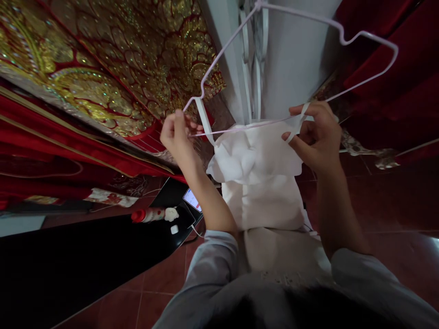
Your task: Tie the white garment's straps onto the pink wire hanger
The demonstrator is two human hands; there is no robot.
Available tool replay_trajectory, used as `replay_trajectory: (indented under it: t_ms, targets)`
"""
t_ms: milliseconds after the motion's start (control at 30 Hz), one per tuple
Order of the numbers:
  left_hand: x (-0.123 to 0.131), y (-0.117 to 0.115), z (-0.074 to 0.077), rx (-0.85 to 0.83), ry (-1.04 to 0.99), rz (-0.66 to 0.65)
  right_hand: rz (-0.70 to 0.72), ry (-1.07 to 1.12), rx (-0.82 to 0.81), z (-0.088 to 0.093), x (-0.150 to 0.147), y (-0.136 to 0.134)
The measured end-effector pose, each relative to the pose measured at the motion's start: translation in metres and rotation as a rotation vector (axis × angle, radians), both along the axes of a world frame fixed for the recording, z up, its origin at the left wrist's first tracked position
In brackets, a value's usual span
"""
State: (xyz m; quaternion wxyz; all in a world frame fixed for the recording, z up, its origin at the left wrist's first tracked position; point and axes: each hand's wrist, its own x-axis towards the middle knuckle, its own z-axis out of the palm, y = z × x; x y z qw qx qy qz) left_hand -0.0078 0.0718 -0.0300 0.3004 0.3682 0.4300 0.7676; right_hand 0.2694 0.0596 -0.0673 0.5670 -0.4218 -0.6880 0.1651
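Head view: left hand [176, 132] pinches the left strap [206, 119] of the white garment [257, 160] at the wire hanger [219, 131]; right hand [317, 137] has fingers curled, gripping the right strap [297, 123]. The garment hangs between both hands, above the red floor [394, 205]

Black table [68, 260] — phone [192, 199], red-capped bottle [151, 214], white charger [174, 229] on it.

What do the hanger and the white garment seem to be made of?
The hanger looks like coated metal wire, pale lilac: very thin yet keeping sharp bends. The garment looks like soft matte white cloth, perhaps cotton: it folds and creases.
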Motion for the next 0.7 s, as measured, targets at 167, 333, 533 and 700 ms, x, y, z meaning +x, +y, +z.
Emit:
replay_trajectory:
  t_ms: [167,333,533,700]
  targets:
    - [0.03,-0.007,-0.033,0.085,-0.227,-0.06,-0.054,0.016,0.105,-0.004,-0.012,0.007]
    - [0.036,-0.012,-0.036,0.107,-0.118,-0.067,-0.299,0.43,0.491,-0.017,0.014,0.041]
    - [0.032,-0.017,-0.032,0.101,-0.105,-0.045,-0.263,0.501,0.622,-0.007,0.069,0.079]
    - [0.033,-0.014,-0.032,0.123,-0.123,-0.022,-0.11,0.261,0.421,0.035,0.07,0.072]
